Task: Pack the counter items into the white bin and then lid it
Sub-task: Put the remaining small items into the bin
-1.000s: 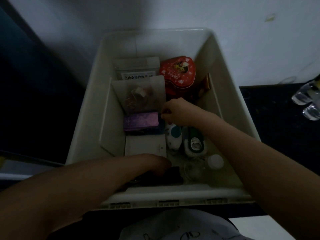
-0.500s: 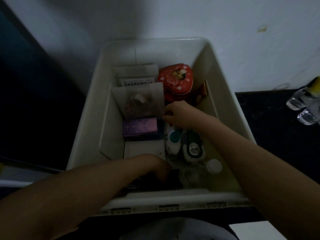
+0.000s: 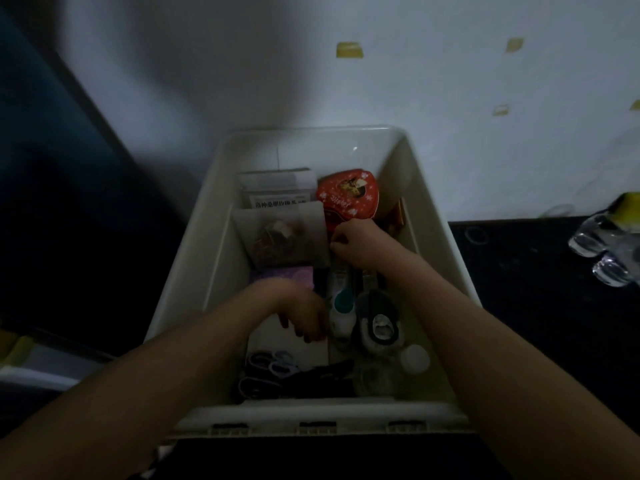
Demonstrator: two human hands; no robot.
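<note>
The white bin (image 3: 194,258) stands open against the wall, with no lid in view. Inside it lie a red heart tin (image 3: 348,195), a printed packet (image 3: 277,192), a clear pouch (image 3: 280,237), a purple box (image 3: 284,273), a white box (image 3: 287,344), a white-and-teal device (image 3: 341,306), a dark device (image 3: 377,327), scissors (image 3: 270,367) and a black item (image 3: 322,375). My left hand (image 3: 301,313) hovers over the white box beside the teal device, fingers loosely curled downward. My right hand (image 3: 356,242) is curled at the pouch's right edge, just in front of the tin; what it grips is hidden.
A white cap (image 3: 415,358) lies in the bin's near right corner. Clear glassware (image 3: 602,251) stands on the black counter (image 3: 519,306) to the right. The white wall rises right behind the bin. A dark drop lies to the left.
My left hand has moved from the bin's near end up over the white box, uncovering the scissors and black item. My right hand has shifted slightly toward the tin. The view tilted upward.
</note>
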